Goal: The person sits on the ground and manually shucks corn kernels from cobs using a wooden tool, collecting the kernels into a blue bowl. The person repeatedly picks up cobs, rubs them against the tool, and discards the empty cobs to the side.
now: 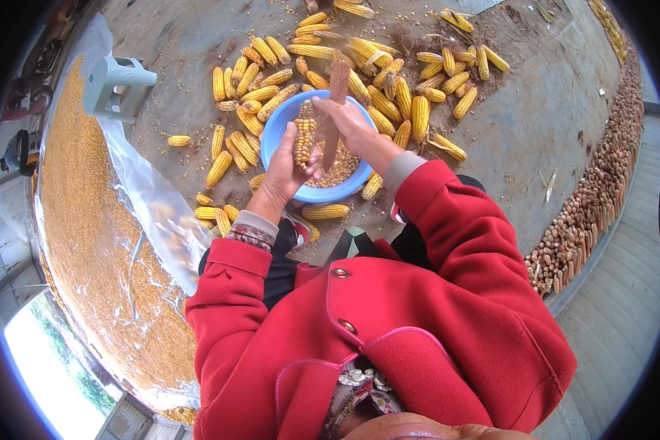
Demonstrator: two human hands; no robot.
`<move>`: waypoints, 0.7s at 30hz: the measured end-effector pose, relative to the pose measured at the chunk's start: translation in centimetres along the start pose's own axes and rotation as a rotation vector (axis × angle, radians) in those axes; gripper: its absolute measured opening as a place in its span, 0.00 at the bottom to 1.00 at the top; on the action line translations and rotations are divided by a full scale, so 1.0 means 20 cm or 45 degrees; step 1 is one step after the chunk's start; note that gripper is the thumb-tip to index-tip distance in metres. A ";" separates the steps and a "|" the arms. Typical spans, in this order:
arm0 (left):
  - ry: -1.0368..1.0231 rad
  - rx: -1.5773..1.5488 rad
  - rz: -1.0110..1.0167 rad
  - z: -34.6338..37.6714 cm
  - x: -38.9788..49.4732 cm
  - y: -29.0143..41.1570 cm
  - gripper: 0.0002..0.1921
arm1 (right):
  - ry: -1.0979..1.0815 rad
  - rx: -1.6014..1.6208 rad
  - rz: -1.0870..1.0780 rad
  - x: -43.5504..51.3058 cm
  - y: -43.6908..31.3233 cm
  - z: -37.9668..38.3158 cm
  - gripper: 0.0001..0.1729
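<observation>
My left hand (286, 168) grips a yellow corn cob (305, 135) upright over a blue plastic basin (269, 118). Its upper tip is bare of kernels, while rows of kernels cover the rest. In my right hand (347, 122) is a long reddish-brown tapered strip (339, 81), held around its middle; its narrow end points down into the basin. Whether it is a rusty tool or some other material, I cannot tell. My right fingertips are at the cob's upper end. Loose corn kernels (341, 168) lie in the bottom of the basin.
Many corn cobs (385, 104) surround the basin on the concrete floor (506, 132). A pale plastic stool (110, 82) stands at left, beside kernels spread on plastic sheeting (82, 181). Stripped cobs (594, 192) are stacked along the right edge. My shoe (300, 230) is close to the basin.
</observation>
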State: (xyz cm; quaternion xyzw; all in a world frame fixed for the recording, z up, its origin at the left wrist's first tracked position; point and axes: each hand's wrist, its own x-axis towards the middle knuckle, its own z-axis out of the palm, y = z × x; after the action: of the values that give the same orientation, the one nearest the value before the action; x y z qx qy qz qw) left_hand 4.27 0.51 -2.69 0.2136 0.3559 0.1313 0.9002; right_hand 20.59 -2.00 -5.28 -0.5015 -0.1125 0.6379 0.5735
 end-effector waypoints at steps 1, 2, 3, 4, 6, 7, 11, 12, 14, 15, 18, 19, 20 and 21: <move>0.009 0.022 0.026 0.00 0.00 0.00 0.24 | -0.036 -0.040 0.056 0.00 0.00 -0.01 0.18; 0.042 0.047 0.045 0.00 0.01 0.00 0.23 | -0.044 -0.065 0.032 0.00 -0.01 -0.01 0.18; 0.052 0.071 0.069 0.00 0.01 0.00 0.23 | -0.033 -0.097 0.025 0.00 -0.01 -0.01 0.18; 0.104 0.078 0.071 -0.01 0.01 -0.01 0.22 | -0.032 -0.123 0.010 0.00 -0.01 0.00 0.18; 0.145 0.084 0.091 -0.01 0.01 -0.01 0.21 | -0.021 -0.142 0.026 0.01 -0.02 0.00 0.18; 0.165 0.091 0.084 -0.01 0.01 -0.01 0.20 | -0.024 -0.148 0.035 0.01 -0.02 0.01 0.18; 0.171 0.125 0.094 -0.03 0.02 -0.01 0.19 | -0.037 -0.141 0.054 0.00 -0.02 0.01 0.19; 0.170 0.138 0.091 -0.03 0.03 -0.01 0.18 | -0.030 -0.153 0.065 0.00 -0.03 0.01 0.19; 0.164 0.192 0.110 -0.04 0.03 -0.01 0.19 | -0.022 -0.157 0.072 0.00 -0.03 0.01 0.19; 0.162 0.219 0.117 -0.04 0.03 -0.01 0.20 | -0.020 -0.149 0.068 0.00 -0.03 0.01 0.19; 0.141 0.196 0.193 -0.03 0.03 -0.02 0.20 | -0.027 -0.119 0.055 0.01 -0.04 0.01 0.19; 0.165 0.200 0.188 -0.03 0.03 -0.02 0.20 | -0.021 -0.107 0.064 0.01 -0.04 0.01 0.19; 0.154 0.205 0.189 -0.03 0.03 -0.02 0.21 | -0.024 -0.094 0.084 0.00 -0.04 0.01 0.19; 0.143 0.210 0.189 -0.03 0.03 -0.02 0.21 | -0.018 -0.080 0.118 0.00 -0.05 0.01 0.19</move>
State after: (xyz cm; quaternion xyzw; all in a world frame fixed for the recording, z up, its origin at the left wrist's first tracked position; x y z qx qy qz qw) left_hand 4.32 0.61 -3.69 0.3050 0.3984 0.1798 0.8461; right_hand 20.98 -1.54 -4.48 -0.5194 -0.1131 0.6635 0.5266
